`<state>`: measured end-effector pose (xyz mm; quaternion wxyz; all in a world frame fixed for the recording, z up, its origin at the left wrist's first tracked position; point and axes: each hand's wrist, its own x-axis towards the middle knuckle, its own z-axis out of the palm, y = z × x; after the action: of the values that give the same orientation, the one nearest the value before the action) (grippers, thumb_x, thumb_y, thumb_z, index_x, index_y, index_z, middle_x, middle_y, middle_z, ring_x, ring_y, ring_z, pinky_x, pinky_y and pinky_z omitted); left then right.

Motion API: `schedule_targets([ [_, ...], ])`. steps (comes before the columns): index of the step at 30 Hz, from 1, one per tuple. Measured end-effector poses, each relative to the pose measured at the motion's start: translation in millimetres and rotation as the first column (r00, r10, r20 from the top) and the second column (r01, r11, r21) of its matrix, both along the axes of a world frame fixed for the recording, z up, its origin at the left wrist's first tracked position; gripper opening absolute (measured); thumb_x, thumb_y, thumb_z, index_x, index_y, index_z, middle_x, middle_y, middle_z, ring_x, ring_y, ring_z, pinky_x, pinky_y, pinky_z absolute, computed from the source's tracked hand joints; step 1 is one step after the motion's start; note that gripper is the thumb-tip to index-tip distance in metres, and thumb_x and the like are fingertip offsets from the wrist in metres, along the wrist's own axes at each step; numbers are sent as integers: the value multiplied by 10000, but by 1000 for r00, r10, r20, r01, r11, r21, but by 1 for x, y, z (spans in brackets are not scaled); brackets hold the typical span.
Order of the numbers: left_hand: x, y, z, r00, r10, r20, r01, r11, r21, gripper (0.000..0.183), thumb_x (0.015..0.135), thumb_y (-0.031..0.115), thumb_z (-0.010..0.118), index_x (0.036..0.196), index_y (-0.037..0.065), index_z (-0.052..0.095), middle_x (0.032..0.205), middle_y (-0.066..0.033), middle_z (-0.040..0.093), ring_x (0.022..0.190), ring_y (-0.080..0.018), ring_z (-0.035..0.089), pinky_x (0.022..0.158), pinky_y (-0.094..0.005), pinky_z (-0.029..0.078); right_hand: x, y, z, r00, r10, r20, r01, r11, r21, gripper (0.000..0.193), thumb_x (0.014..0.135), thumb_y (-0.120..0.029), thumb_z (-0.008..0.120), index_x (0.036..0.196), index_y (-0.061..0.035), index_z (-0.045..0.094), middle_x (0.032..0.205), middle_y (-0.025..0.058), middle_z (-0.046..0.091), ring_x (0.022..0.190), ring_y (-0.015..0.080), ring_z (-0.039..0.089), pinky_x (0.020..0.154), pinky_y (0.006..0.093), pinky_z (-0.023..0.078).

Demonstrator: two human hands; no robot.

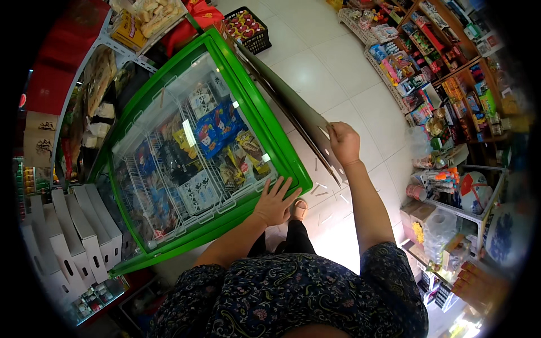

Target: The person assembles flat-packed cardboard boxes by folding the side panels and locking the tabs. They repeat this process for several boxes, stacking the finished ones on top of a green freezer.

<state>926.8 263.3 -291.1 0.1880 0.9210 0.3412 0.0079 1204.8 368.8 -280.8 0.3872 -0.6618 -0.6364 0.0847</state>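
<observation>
My left hand (274,201) lies with spread fingers on the near right corner of a chest freezer (256,93) with a green frame. Through the freezer's clear top, wire baskets (217,169) and packaged goods show, among them a blue bag (217,129) and a yellow packet (248,147). To the right, my right hand (344,142) is closed around the edge of a large, thin, grey-green flat panel (296,106). Seen at a steep slant, the panel stands along the freezer's right side. Its lower part is partly hidden.
Thin pale strips (321,190) lie on the tiled floor (338,73) near my foot. White boxes (84,231) stand at the freezer's left. A black crate (256,40) of dark red round items sits beyond it. Packed shelves (434,62) line the right side.
</observation>
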Motion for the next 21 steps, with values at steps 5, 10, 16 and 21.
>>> schedule_targets([
  [5, -2, -2, -1, 999, 8, 33, -8, 1000, 9, 789, 719, 257, 676, 1458, 232, 400, 1508, -177, 330, 1387, -404, 295, 1102, -650, 185, 14, -8, 104, 993, -73, -90, 85, 987, 137, 64, 840, -81, 678, 861, -22, 663, 764, 129, 634, 672, 308, 593, 625, 357, 489],
  [10, -7, -4, -2, 999, -2, 40, 1, 1000, 31, 789, 737, 277, 681, 1467, 237, 384, 1518, -166, 313, 1404, -375, 272, 1124, -619, 173, -16, -40, 192, 996, -45, -83, 66, 961, 269, 96, 868, -81, 680, 894, 11, 669, 732, 137, 610, 652, 240, 589, 623, 312, 458],
  [16, -21, 0, 0, 898, 180, 401, -112, 976, -189, 667, 772, 221, 688, 1392, 113, 466, 1444, -188, 409, 1342, -368, 379, 1111, -511, 301, -39, -81, 285, 979, -171, 108, 113, 905, 411, 96, 856, -58, 697, 915, 16, 684, 815, 124, 666, 724, 188, 622, 694, 288, 482],
  [21, -55, 31, 69, 650, 504, 569, 32, 730, -683, 546, 878, 236, 657, 1359, 45, 485, 1345, -196, 514, 1235, -327, 516, 1026, -407, 427, -84, -116, 373, 971, -228, 77, 151, 826, 543, 94, 870, -38, 701, 927, 35, 684, 824, 64, 670, 751, 118, 592, 714, 239, 468],
])
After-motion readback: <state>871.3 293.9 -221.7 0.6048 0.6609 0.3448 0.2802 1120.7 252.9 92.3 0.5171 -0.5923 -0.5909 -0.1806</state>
